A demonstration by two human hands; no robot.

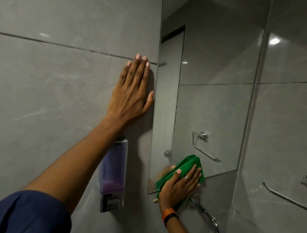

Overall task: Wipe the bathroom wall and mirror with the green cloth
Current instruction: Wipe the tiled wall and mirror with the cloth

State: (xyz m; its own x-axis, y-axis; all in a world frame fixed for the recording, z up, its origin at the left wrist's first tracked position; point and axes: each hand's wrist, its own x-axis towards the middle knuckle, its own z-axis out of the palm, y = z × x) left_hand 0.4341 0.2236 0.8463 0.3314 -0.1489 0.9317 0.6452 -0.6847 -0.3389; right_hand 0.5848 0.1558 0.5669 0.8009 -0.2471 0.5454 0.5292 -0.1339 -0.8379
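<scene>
Here, green cloth against mirror.

Green cloth under right hand, on mirror

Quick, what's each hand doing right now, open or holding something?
Left hand: open, flat on the wall.
Right hand: open, pressing the cloth against the mirror.

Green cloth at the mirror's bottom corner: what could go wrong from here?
The right hand presses the green cloth over the mirror edge, so a sweep could snag there. The metal tap just below could get knocked. The left hand, flat on the wall, looks wet and may leave prints.
</scene>
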